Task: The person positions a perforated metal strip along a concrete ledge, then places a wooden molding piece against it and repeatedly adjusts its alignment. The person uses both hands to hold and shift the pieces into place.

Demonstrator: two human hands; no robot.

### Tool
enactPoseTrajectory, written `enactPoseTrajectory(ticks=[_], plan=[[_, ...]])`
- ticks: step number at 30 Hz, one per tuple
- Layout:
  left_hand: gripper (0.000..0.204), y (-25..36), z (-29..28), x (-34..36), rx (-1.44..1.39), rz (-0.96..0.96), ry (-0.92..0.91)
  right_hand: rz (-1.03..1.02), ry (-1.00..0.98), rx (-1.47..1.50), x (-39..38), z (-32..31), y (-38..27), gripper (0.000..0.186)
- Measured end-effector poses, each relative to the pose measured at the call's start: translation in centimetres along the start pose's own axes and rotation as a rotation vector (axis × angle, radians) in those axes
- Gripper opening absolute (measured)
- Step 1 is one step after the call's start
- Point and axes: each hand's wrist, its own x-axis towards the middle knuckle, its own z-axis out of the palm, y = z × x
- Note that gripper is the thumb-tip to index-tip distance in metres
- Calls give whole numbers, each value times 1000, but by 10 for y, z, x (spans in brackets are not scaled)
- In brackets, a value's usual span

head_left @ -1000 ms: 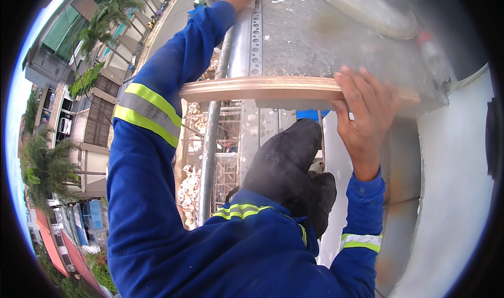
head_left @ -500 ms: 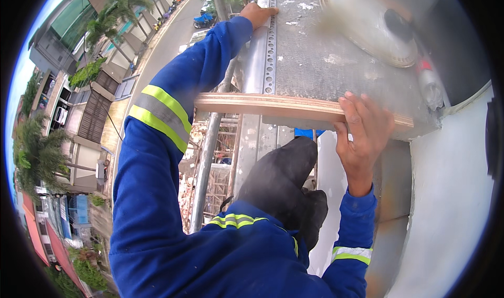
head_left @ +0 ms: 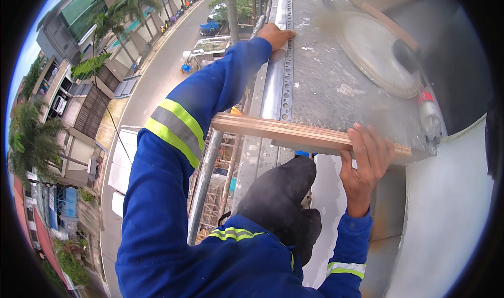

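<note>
in mid-frame, the board [head_left: 310,133] lies across the lower end of the ledge [head_left: 320,96]. the strip [head_left: 287,82] runs along the ledge's left edge. at upper right, the bottle [head_left: 430,115] is just below the lid [head_left: 370,54].

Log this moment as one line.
left hand: on metal strip | right hand: holding wooden board | board: at near edge of ledge

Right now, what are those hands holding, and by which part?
Right hand: the board, near its right end. Left hand: on the metal strip, farther away; whether it grips, I can't tell.
</note>
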Motion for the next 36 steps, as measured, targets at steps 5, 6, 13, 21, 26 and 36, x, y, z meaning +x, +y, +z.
enactPoseTrajectory(ticks=[5,6,13,21,26,36], plan=[[63,0,1,0,-39,0,-25,-9,-13,-26,0,-1,0,34],[62,1,2,-1,-27,-2,-7,-11,-10,-24,1,-1,0,33],[60,0,2,-1,-9,56,-8,-20,-16,-40,2,-1,-1,33],[65,2,1,-1,-8,-5,-48,-11,-25,-28,3,-2,-3,34],[73,2,3,-1,-6,27,-19,-9,-33,-35,2,-3,-2,34],[60,3,3,-4,4,41,18,-9,-24,-34,1,-2,-1,33]])
